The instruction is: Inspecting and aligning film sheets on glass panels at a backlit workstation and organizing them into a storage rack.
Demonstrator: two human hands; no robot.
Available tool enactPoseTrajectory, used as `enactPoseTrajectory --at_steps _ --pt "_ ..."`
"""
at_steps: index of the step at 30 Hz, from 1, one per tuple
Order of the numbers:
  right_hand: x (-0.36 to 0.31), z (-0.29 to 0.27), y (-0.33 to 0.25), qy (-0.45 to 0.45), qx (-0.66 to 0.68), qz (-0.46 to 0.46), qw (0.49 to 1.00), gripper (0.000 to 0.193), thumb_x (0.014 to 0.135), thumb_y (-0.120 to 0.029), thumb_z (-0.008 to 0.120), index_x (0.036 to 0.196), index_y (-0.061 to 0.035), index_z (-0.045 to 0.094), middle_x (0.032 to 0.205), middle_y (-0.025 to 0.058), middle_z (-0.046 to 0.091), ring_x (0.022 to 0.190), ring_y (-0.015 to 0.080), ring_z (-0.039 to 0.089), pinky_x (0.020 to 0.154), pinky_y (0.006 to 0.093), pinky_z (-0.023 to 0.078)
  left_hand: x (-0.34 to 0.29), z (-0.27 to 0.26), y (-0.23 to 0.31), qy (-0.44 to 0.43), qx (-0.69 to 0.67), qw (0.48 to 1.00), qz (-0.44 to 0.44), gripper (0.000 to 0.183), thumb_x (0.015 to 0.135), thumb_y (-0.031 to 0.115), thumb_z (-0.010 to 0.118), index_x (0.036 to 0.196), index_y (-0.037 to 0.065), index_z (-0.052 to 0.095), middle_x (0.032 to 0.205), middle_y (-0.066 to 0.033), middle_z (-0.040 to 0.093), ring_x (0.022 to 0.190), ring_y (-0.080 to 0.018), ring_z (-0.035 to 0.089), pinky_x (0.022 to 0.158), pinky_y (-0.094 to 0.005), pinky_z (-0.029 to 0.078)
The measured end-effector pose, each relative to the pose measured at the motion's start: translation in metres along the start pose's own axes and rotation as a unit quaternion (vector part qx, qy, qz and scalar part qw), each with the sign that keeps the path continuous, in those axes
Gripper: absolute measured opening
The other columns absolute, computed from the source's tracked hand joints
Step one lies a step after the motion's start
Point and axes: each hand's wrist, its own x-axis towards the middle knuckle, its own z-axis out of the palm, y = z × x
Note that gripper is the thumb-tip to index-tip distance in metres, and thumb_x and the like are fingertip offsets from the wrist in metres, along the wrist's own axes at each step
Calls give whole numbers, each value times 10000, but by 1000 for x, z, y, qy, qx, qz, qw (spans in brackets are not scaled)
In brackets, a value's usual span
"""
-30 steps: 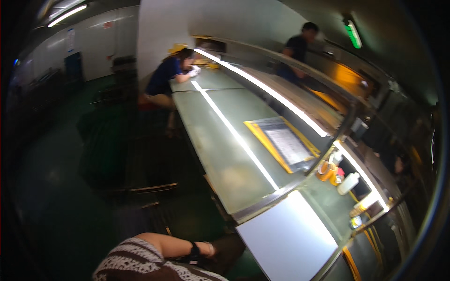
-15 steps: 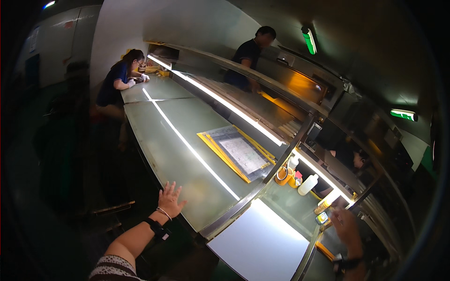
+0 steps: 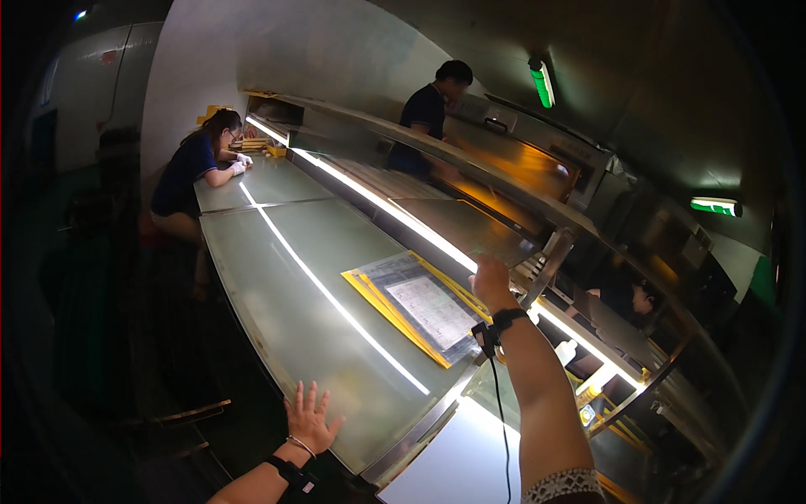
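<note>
My left hand point(image 3: 312, 417) lies with fingers spread at the near left edge of the pale glass-topped table point(image 3: 277, 311). Its wrist carries a black band and a bracelet. My right hand point(image 3: 492, 283) is raised over the table's right side, by the near end of the bright light strip point(image 3: 386, 206). Those fingers are curled closed; whatever they may hold is hidden. A black device with a hanging cable point(image 3: 499, 395) is strapped to the right wrist. Left of that wrist lies a printed sheet point(image 3: 430, 307) in a clear, yellow-edged film.
A co-worker point(image 3: 180, 172) in white gloves leans over the table's far end. Another person point(image 3: 424, 109) stands behind the shelf point(image 3: 361, 120), and a third is partly visible at the right. A white board point(image 3: 453, 458) lies nearest me, with a white bottle point(image 3: 565, 352) beyond it.
My right hand has swung from the lower right up and left to the light strip, its forearm now crossing the bottle area. The left hand remains spread at the table edge, lower in view.
</note>
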Motion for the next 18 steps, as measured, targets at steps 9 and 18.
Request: enactPoseTrajectory --at_steps 9,18 --pt "-57 -73 -9 6 39 -74 996 164 828 -34 430 931 -10 555 886 189 620 839 361 608 729 437 497 -4 3 -8 38 17 999 19 651 811 549 508 1300 119 482 1420 -172 318 1357 -368 165 1026 -663 101" --pt "-187 -198 -25 92 195 -201 956 381 764 108 494 1125 21 574 1110 208 599 1065 346 573 934 413 457 38 -138 -47 -181 -908 360 -112 981 773 767 345 1297 -61 395 1327 -209 451 1210 -333 459 1015 -438 355"
